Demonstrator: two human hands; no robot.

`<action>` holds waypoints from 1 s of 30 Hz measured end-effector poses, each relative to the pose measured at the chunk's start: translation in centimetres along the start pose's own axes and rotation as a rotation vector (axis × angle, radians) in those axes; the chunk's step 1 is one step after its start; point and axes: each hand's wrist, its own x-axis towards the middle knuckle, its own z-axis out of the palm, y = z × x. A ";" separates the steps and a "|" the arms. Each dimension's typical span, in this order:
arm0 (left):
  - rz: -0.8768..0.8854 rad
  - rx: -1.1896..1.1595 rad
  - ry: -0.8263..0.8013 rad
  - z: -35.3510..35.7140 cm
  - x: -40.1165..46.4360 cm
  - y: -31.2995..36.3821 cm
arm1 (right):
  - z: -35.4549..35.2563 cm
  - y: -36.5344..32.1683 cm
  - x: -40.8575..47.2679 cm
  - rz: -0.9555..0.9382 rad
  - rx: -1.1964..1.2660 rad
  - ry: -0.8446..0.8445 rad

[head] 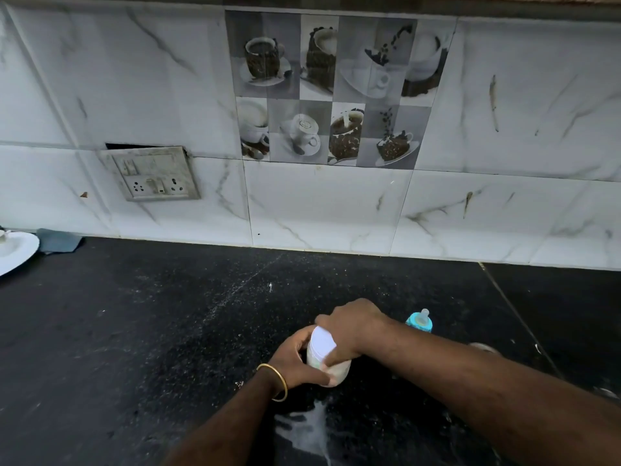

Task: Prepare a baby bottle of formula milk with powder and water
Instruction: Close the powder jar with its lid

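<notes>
Far to the left of the jar (325,356), at the edge of the black counter (168,331), sits a white plate (15,252), with a blue cloth (58,241) just beside it by the wall. Closer to the jar, still on its left, the left hand (295,359) curls its fingers around the jar's side and holds it tight. This wrist has a gold bangle (277,381) on it. The jar is white, looks like it holds white powder, and is tipped a little. It is low in the middle of the view, and I cannot tell if its bottom touches the counter. The right hand (353,326) comes from the right and wraps over the white lid (322,343), with the thumb pressed on the lid's near side. It looks like the lid is being twisted, but I cannot tell if it goes on or off. To do this well, the left hand should keep the jar from turning and hold it straight up, so no powder falls out. The right hand should turn slowly and evenly. Just in front of the jar is a white spill (311,432) on the counter, so the bottom may slip there. Behind the jar and to its right stands the blue bottle top (420,321) with its clear teat, apart from both hands. The bottle itself is not in view.
</notes>
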 end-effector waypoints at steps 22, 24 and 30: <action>0.125 0.084 0.035 0.7 -0.1 0.0 | 6.3 0.2 0.6 -0.183 0.067 0.428; 0.125 0.090 0.085 1.1 -0.2 -0.4 | 7.0 0.1 0.8 -0.197 0.030 0.476; 0.105 0.034 0.189 2.4 -0.6 -0.7 | 8.4 -1.6 0.5 -0.018 0.035 0.511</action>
